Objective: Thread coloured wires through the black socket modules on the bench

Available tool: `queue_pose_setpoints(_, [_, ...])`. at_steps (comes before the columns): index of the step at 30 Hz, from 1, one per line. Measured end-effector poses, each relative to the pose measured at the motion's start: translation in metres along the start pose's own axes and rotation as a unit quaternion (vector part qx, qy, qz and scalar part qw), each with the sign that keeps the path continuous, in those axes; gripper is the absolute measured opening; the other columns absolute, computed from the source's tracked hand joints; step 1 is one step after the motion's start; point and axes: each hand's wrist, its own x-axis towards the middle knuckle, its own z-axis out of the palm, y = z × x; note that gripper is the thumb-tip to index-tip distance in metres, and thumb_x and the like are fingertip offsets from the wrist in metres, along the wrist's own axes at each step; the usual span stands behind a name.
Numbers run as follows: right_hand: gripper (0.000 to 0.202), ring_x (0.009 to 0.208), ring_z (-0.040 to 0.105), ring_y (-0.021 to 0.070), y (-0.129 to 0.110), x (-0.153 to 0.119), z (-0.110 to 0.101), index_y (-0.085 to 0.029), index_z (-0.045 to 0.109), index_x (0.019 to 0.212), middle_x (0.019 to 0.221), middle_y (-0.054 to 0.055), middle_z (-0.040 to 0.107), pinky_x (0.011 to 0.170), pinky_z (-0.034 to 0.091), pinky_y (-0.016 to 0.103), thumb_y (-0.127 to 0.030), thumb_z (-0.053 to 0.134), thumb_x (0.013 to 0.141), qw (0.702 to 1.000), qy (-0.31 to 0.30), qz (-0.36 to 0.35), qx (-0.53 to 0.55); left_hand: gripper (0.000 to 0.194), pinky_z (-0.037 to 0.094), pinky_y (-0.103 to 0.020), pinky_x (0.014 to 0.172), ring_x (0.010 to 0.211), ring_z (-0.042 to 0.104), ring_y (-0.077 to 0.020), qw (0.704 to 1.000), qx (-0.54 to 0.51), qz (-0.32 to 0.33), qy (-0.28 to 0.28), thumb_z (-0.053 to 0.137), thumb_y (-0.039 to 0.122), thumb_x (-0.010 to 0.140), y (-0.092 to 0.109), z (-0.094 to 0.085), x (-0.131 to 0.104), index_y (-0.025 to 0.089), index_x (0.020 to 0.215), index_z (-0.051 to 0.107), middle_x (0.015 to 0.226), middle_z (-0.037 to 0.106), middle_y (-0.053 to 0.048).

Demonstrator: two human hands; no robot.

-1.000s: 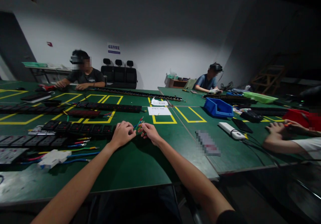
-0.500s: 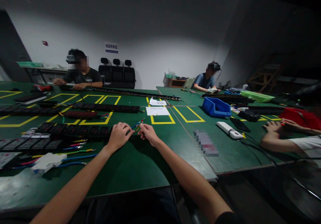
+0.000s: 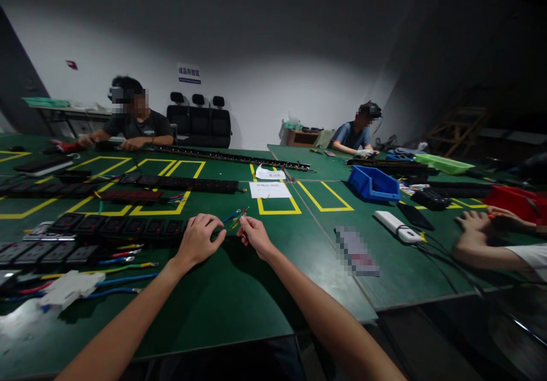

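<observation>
A black strip of sockets (image 3: 113,225) lies on the green table, and its right end runs under my left hand (image 3: 200,238). That hand rests over the strip's end with its fingers curved round it. Short coloured wires (image 3: 234,218), blue, red and yellow-green with metal lugs, come out between my hands. My right hand (image 3: 253,236) pinches the wires between thumb and fingers. Further strips and a white breaker block (image 3: 70,290) with blue, red and yellow-green leads lie to the left.
Beyond my hands lie a white paper sheet (image 3: 270,189) and a blue bin (image 3: 374,184). To the right are a blurred flat object (image 3: 356,251), a white device (image 3: 397,227) and a person's hands (image 3: 474,221). Two people sit across the table.
The view has shifted slightly. My left hand has drawn back a little from the wires, leaving a wider gap between my hands. The far left person's hand has moved to a red tool.
</observation>
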Motion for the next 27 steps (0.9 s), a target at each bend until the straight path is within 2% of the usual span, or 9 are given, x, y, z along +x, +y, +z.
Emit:
queue_pose_setpoints(9, [0.069,0.043,0.046,0.0126,0.008,-0.013,0.008,-0.018,0.065,0.097,0.061,-0.002,0.057,0.040,0.031,0.024,-0.084,0.049,0.083,0.999,0.023,-0.026,-0.034,0.013,0.044,-0.044,0.095,0.106,0.060,-0.0257,0.999,0.020,0.014,-0.041,0.060,0.028,0.093,0.009,-0.014,-0.003,0.023,0.101,0.068,0.108,0.069,-0.008])
queue_pose_setpoints(12, [0.063,0.051,0.054,0.0171,0.012,-0.020,0.008,-0.021,0.063,0.081,0.062,0.002,0.060,0.050,0.038,0.027,-0.076,0.034,0.096,0.980,0.062,-0.075,-0.175,0.015,0.044,-0.046,0.096,0.107,0.059,-0.0264,0.995,0.033,0.036,-0.082,0.059,0.029,0.094,0.008,-0.024,0.004,0.023,0.104,0.069,0.110,0.068,-0.009])
queue_pose_setpoints(14, [0.060,0.057,0.059,0.0190,0.011,-0.025,0.006,-0.023,0.060,0.073,0.062,0.004,0.063,0.057,0.038,0.029,-0.066,0.030,0.101,0.949,0.074,-0.104,-0.288,0.016,0.044,-0.047,0.095,0.107,0.059,-0.0273,0.991,0.037,0.053,-0.116,0.059,0.031,0.095,0.009,-0.033,0.011,0.024,0.105,0.069,0.111,0.068,-0.010])
queue_pose_setpoints(16, [0.056,0.060,0.063,0.0205,0.006,-0.030,0.003,-0.024,0.063,0.072,0.067,0.007,0.068,0.060,0.038,0.029,-0.058,0.031,0.104,0.913,0.070,-0.109,-0.388,0.016,0.044,-0.046,0.092,0.106,0.059,-0.0275,0.986,0.040,0.065,-0.150,0.060,0.032,0.095,0.009,-0.044,0.016,0.024,0.105,0.069,0.111,0.067,-0.010])
queue_pose_setpoints(19, [0.046,0.062,0.068,0.0226,-0.008,-0.037,-0.002,-0.026,0.064,0.070,0.072,0.009,0.073,0.057,0.034,0.030,-0.044,0.038,0.103,0.852,0.017,-0.061,-0.519,0.011,0.045,-0.043,0.088,0.102,0.061,-0.0260,0.978,0.045,0.069,-0.193,0.062,0.030,0.094,0.006,-0.064,0.016,0.024,0.101,0.067,0.109,0.067,-0.008])
queue_pose_setpoints(21, [0.033,0.062,0.069,0.0239,-0.016,-0.043,-0.005,-0.028,0.067,0.072,0.073,0.008,0.074,0.055,0.033,0.031,-0.037,0.048,0.097,0.819,-0.047,-0.036,-0.570,0.012,0.045,-0.042,0.089,0.104,0.061,-0.0257,0.974,0.050,0.063,-0.210,0.065,0.030,0.092,-0.003,-0.077,0.009,0.025,0.103,0.067,0.113,0.068,-0.006])
queue_pose_setpoints(23, [0.030,0.066,0.070,0.0238,-0.019,-0.050,-0.009,-0.031,0.068,0.074,0.077,0.007,0.074,0.056,0.037,0.032,-0.037,0.049,0.096,0.815,-0.109,-0.050,-0.567,0.024,0.045,-0.042,0.092,0.110,0.061,-0.0275,0.973,0.060,0.048,-0.219,0.069,0.030,0.089,-0.020,-0.089,-0.001,0.027,0.113,0.066,0.120,0.067,-0.007])
queue_pose_setpoints(24, [0.027,0.068,0.070,0.0240,-0.016,-0.055,-0.012,-0.033,0.070,0.078,0.080,0.007,0.074,0.058,0.040,0.033,-0.040,0.049,0.095,0.820,-0.137,-0.067,-0.552,0.036,0.044,-0.044,0.095,0.115,0.060,-0.0295,0.972,0.070,0.036,-0.222,0.071,0.030,0.087,-0.031,-0.094,-0.008,0.027,0.122,0.063,0.125,0.066,-0.009])
queue_pose_setpoints(27, [0.017,0.070,0.070,0.0257,0.005,-0.076,-0.021,-0.041,0.074,0.085,0.078,0.009,0.072,0.060,0.047,0.038,-0.044,0.058,0.083,0.839,-0.200,-0.098,-0.496,0.073,0.042,-0.048,0.102,0.127,0.056,-0.0340,0.958,0.135,-0.012,-0.254,0.078,0.028,0.080,-0.068,-0.105,-0.027,0.029,0.146,0.047,0.140,0.060,-0.013])
